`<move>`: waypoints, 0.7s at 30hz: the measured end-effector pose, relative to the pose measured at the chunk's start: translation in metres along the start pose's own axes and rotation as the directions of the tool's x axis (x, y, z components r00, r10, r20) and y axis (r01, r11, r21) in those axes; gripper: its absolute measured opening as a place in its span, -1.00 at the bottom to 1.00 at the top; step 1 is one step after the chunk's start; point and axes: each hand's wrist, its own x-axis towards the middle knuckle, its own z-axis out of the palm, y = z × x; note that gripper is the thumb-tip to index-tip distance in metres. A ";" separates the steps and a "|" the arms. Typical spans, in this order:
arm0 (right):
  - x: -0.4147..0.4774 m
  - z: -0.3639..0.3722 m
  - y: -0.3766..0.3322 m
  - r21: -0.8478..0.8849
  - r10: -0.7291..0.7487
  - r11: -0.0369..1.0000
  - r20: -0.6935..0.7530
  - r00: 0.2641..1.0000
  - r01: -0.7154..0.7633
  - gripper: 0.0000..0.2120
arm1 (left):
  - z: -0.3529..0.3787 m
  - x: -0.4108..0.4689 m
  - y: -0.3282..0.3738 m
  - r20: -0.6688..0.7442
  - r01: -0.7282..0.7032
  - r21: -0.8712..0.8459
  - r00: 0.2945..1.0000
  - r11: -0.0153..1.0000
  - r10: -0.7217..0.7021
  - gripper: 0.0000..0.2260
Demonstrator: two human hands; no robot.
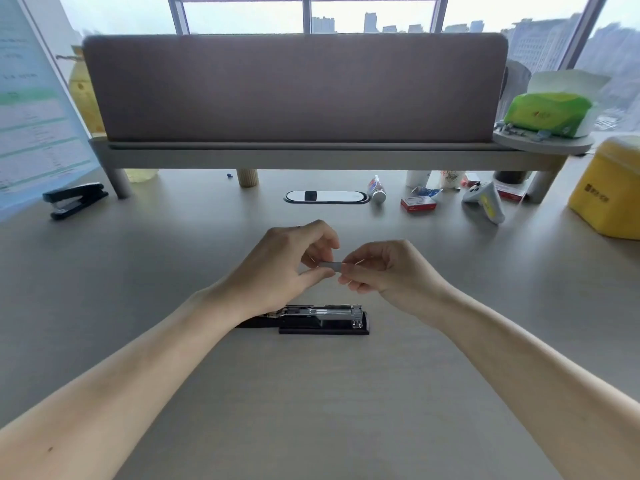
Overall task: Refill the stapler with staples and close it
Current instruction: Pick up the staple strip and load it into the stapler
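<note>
A black stapler (323,320) lies on the desk in front of me, its top swung back so the metal staple channel shows. Above it, both hands hold one short silver strip of staples (330,265). My left hand (287,268) pinches the strip's left end between thumb and fingers. My right hand (384,271) pinches its right end. The strip hangs level, a little way above the stapler and apart from it. My left wrist hides the stapler's rear end.
A second black stapler (74,199) sits far left. A red staple box (418,204), a glue bottle (376,189) and a grey controller (485,199) lie at the back right. A yellow container (607,192) stands at the right edge. A monitor shelf (311,155) spans the back.
</note>
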 end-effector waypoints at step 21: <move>-0.014 -0.002 -0.009 0.165 -0.027 0.986 -0.074 0.997 0.039 -0.85 | -0.012 0.001 0.005 0.289 0.513 -0.593 0.855 0.621 -0.430 -0.91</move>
